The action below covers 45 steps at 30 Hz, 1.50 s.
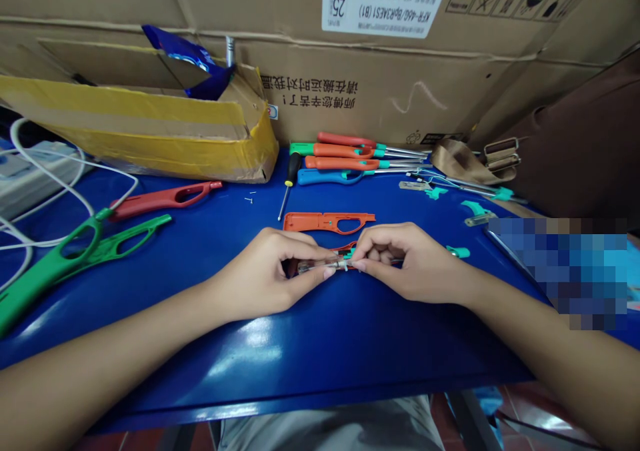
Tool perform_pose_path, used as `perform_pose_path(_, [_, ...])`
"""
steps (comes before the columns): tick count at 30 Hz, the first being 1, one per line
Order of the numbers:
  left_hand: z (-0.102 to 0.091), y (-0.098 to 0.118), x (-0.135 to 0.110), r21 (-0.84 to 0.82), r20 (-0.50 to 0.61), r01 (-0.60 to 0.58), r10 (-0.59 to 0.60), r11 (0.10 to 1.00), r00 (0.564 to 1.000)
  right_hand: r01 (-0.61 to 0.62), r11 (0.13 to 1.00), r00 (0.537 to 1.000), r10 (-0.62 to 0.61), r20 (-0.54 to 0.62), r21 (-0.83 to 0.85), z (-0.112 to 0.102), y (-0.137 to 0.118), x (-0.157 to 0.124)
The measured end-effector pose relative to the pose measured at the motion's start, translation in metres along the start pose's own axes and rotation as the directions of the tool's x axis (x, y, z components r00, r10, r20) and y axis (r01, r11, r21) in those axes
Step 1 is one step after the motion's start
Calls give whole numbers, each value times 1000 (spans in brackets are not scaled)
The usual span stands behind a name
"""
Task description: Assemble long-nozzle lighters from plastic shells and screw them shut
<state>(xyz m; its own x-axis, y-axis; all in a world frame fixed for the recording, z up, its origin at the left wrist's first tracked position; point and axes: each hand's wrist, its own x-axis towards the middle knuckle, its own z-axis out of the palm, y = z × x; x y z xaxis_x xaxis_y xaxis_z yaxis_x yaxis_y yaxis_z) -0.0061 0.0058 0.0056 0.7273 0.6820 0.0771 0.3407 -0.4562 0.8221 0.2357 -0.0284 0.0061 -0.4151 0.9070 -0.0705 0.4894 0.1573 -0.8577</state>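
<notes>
Pinched between the thumb and fingers of my left hand (265, 271) is a small clear lighter fuel tank (317, 263), lying sideways over the blue table. My right hand (410, 261) is closed at the tank's right end, thumb and forefinger pressed together by its pale valve; what exactly they grip is too small to tell. Just behind the tank, an orange lighter shell with a teal part (349, 252) is partly hidden by my hands. Farther back lies an open orange shell half (305, 222), inner side up.
Several assembled lighters (345, 165) lie at the back beside a screwdriver (289, 179). Small screws (250, 201) lie left of it. Green shells (75, 257) and a red shell (160, 201) are on the left, near white cables (85, 191). A taped carton (200, 147) stands behind.
</notes>
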Motion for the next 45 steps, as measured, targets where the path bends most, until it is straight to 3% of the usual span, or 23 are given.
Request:
perform_pose_path(14, [5,-3,-1,-9,-19,-21,21,1000,1000,91,990,996,-93,-13,-105,0,0,1])
perform_pose_path(25, [-1,0,0,75,-74,-74,79,994,994,-24,999,999,25,-36,26,-5,0,3])
perform_pose_path(45, [1,-6,0,60,-63,-108,112,992,992,17,997,999,-14,-44,73,1,9,5])
